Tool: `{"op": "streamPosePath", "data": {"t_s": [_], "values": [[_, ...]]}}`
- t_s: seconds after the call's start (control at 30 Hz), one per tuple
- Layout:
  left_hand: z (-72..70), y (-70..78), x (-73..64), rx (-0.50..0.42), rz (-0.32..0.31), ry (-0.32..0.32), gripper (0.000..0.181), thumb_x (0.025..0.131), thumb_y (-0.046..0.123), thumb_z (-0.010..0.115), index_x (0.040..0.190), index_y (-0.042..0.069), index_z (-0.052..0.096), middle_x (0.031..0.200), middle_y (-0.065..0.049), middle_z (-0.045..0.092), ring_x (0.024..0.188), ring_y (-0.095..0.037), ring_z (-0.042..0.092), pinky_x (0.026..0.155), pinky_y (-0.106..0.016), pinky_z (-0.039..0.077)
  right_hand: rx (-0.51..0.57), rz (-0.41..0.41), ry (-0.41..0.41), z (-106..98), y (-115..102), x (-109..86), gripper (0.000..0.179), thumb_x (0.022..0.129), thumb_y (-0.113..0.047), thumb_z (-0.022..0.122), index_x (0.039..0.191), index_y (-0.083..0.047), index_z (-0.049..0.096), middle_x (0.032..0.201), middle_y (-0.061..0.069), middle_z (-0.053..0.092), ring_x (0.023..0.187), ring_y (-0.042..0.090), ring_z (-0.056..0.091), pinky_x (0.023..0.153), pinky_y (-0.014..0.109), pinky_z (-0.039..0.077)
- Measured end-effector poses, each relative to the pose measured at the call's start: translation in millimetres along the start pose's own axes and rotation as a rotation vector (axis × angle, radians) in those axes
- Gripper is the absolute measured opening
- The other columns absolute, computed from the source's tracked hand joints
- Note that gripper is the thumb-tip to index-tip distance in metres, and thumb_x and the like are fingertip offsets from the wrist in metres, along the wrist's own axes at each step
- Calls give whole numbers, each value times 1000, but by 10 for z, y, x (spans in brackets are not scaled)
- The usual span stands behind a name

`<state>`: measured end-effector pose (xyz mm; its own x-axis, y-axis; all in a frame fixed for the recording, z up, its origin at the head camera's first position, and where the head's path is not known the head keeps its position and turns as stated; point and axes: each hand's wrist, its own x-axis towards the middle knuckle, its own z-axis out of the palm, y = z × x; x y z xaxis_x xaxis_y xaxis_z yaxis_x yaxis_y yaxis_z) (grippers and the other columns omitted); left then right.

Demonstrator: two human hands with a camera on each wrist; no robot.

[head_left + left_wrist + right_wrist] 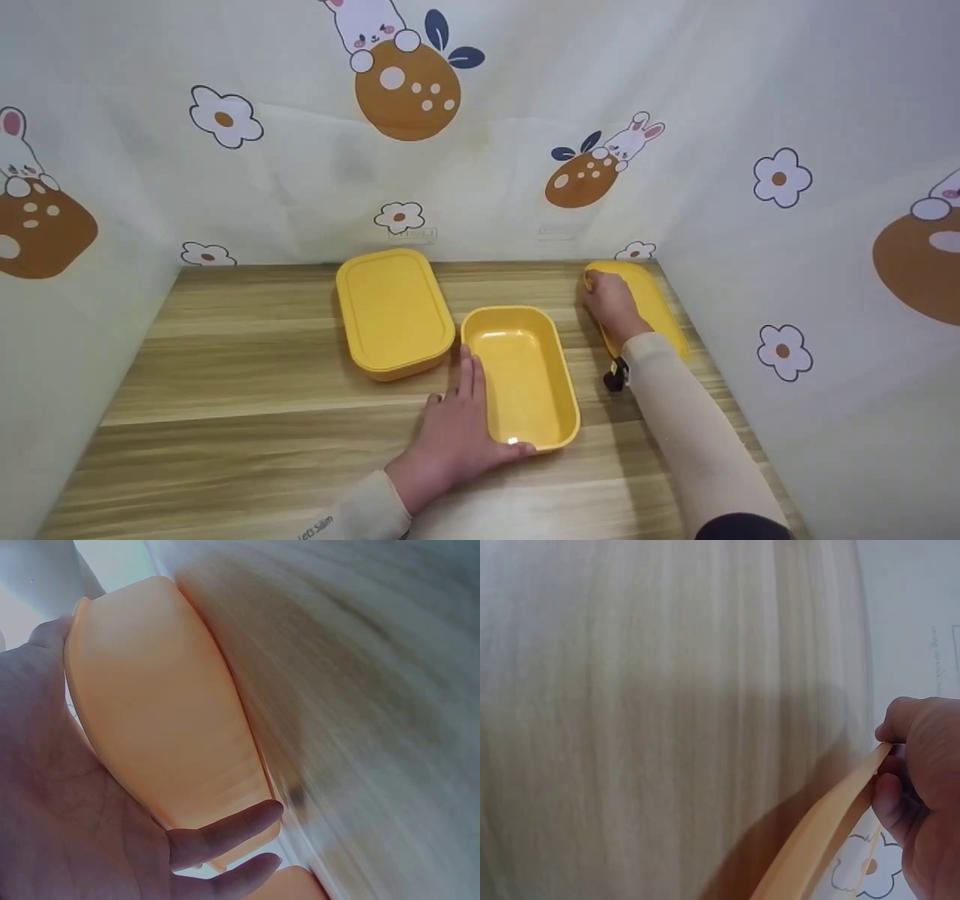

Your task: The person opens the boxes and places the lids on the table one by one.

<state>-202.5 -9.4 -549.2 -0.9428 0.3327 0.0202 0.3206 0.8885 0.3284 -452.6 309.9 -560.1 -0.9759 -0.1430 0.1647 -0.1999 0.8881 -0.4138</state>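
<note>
An open yellow lunch box point(525, 382), with nothing inside it, stands on the wooden table. My left hand point(454, 435) rests against its near left corner, the fingers extended along the left wall and the thumb along the near rim. In the left wrist view, the box's outer wall point(157, 705) lies beside the palm and outstretched fingers. At the far right, my right hand point(615, 304) pinches the edge of a yellow lid point(654, 307) between thumb and fingers. The right wrist view shows the lid point(817, 840) edge-on, its near edge raised off the table.
A second yellow lunch box point(394, 311), with its lid on, stands just left of the open one. The wooden table point(240, 375) is bounded by patterned curtains point(300, 165) at the back and both sides. The lid is close to the right curtain.
</note>
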Motion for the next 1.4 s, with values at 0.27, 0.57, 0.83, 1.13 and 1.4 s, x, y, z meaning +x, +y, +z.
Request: {"op": "streamPosePath", "data": {"t_s": [0.27,0.57,0.83,1.13,1.4], "values": [[3,-14,2,-15,-2,-1,157,74,105,57,172,-10,15,180,-32,5,118,-48,69,105,-67,53,-50,-12,6,108,70,31,7,103,-2,66,98,3,68,88,17,66,84,36,60,83,59,54],[-16,-8,-10,-25,0,8,157,73,105,57,171,-11,16,179,-33,6,119,-48,69,105,-67,53,-53,30,-5,144,82,43,10,106,-4,63,105,3,69,95,20,69,91,38,64,89,60,54],[-8,1,-8,-2,13,31,156,75,104,58,170,-12,18,178,-35,9,117,-46,70,102,-66,54,-38,64,-12,180,86,23,13,108,-5,60,104,2,69,98,21,71,95,38,67,90,60,55],[-19,6,-14,-9,7,5,155,76,104,56,171,-11,17,178,-34,8,121,-48,69,105,-67,53,-25,91,-8,175,80,30,20,110,-9,58,112,5,72,107,25,74,102,43,71,95,61,55],[-14,1,-10,-12,4,14,155,75,104,57,171,-11,17,179,-34,7,119,-47,70,104,-67,53,-24,98,-11,165,58,32,15,109,-7,60,106,3,71,100,21,72,94,38,67,89,59,55]]}}
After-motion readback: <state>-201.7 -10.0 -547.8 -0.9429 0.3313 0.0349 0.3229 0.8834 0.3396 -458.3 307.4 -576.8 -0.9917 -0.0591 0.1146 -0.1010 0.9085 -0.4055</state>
